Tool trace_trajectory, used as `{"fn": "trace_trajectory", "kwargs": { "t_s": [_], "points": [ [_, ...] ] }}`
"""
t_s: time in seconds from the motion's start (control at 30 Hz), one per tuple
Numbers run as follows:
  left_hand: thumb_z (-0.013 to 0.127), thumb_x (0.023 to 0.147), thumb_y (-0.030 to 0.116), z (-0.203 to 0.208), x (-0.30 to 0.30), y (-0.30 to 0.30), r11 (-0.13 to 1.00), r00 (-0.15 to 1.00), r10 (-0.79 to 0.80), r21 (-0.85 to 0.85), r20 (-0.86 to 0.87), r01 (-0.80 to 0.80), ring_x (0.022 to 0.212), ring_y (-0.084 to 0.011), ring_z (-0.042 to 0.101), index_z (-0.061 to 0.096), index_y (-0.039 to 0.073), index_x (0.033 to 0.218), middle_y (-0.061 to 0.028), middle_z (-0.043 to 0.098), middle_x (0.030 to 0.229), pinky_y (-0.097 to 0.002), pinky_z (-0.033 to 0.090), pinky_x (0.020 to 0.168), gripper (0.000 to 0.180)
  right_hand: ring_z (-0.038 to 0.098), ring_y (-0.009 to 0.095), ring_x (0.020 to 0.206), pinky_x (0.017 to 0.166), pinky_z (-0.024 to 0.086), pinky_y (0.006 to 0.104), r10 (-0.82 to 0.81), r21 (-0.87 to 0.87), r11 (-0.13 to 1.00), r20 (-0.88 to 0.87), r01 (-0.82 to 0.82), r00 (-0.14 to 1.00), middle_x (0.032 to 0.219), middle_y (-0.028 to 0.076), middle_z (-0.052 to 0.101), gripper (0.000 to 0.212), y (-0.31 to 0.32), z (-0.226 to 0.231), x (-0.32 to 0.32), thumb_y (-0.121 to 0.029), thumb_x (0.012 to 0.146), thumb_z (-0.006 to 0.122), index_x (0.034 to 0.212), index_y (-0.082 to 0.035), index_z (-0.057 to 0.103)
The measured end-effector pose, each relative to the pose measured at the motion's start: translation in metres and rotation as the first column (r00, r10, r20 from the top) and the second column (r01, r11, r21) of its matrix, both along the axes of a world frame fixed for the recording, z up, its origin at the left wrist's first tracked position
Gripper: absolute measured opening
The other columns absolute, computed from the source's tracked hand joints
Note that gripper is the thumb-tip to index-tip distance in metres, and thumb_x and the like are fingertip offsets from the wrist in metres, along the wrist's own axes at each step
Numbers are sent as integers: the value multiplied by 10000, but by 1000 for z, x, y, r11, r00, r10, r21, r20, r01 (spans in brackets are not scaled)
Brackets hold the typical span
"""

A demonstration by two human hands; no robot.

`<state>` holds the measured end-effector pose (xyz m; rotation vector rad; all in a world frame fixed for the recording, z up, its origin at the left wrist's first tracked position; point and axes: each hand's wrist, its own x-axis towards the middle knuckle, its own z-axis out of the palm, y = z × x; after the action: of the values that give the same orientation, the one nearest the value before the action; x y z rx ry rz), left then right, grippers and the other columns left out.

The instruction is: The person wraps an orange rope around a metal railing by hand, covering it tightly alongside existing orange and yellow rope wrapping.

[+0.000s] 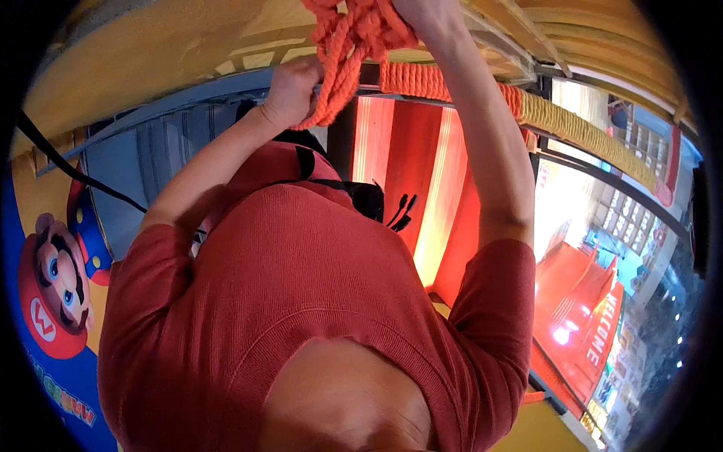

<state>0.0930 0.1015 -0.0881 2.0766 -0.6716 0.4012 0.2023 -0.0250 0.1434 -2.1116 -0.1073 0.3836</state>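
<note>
The left hand [292, 89] gripped the soft orange rope [343, 45] at eleven o'clock — limp, light, likely grippy; right hand [422, 15] clutched its knot at twelve.

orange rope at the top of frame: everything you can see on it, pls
The orange rope is thick, twisted, fibre-like cord. Part is wound in tight coils around a dark horizontal bar, next to a yellowish wrapped stretch. The rest hangs in a loose tangle of loops above the bar. The left hand grips a strand; the right hand holds the tangle at the frame's top edge.
</note>
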Motion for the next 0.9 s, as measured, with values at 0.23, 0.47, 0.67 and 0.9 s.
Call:
{"fn": "trace_trajectory", "kwargs": {
  "t_s": [0.23,0.47,0.67,0.9],
  "points": [
    [805,706,342,45,19,-35,992,992,-64,-105,111,76,1094,-329,573,540,69,1213,-128,566,1214,-435,467,910,634,648,249,750,638,523,377,-449,-37,891,77,452,890,863,186,677,314,-53,-123,82,-201,851,661,951,94,625],
    [802,697,383,28,53,-75,978,968,-186,64,-171,199,1098,-372,561,451,58,1312,-160,550,1209,-431,472,913,779,684,248,724,686,547,332,-9,-696,714,-121,-79,993,790,143,712,451,-105,-188,121,-453,744,659,911,-38,721],
    [755,692,280,38,63,-80,938,892,-319,29,-320,346,1040,-360,581,543,55,1196,-153,574,1160,-416,497,860,591,696,235,888,782,535,371,-30,-515,698,-714,-497,699,970,123,723,381,-140,-210,101,-404,830,582,1036,-119,727],
    [805,617,216,33,89,-83,777,604,-582,-153,-545,610,1043,-310,607,595,33,1168,-176,633,1101,-370,473,933,618,696,238,860,734,536,375,10,-902,-53,-429,-428,903,913,110,722,246,-97,-120,52,-253,888,528,953,-120,724]
  ]
}}
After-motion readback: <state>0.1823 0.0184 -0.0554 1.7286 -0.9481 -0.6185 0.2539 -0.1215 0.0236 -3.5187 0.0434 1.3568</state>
